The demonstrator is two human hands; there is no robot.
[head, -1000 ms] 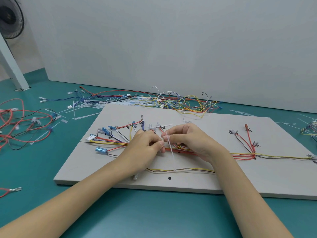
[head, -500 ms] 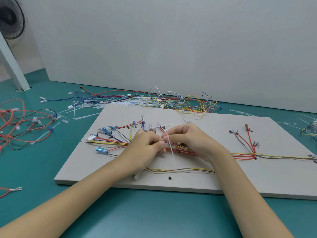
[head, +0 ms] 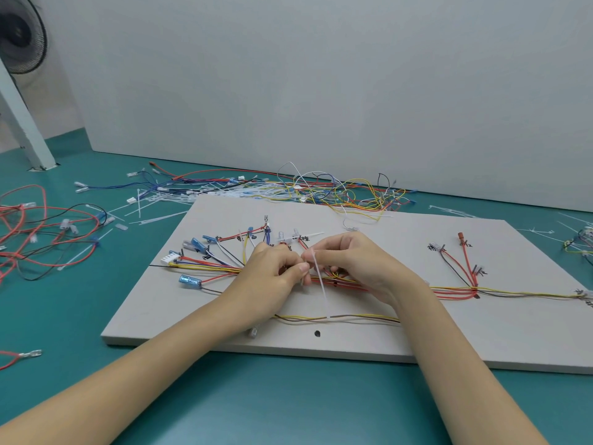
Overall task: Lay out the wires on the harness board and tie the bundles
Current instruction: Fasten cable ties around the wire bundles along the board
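Observation:
A grey harness board [head: 481,335] lies on the teal table, with red, yellow, blue and brown wires [head: 211,268] spread across it and running right as one bundle [head: 449,290]. Both hands meet over the bundle's middle. My left hand [head: 272,277] pinches the bundle and the head of a white cable tie [head: 321,284]. My right hand [head: 356,261] grips the same tie at its upper part, thumb and forefinger closed on it. The tie's tail hangs down toward a yellow-brown wire pair [head: 353,317]. The tie's loop around the wires is hidden by my fingers.
Loose wires [head: 337,191] and spare white cable ties [head: 154,200] are piled behind the board. More red and black wires [head: 38,232] lie at the left, a red terminal lead [head: 19,356] nearer me. A fan [head: 19,33] stands far left.
Both hands stay over the bundle's middle; the cable tie's tail has swung slightly and now reaches lower toward the yellow-brown wire pair.

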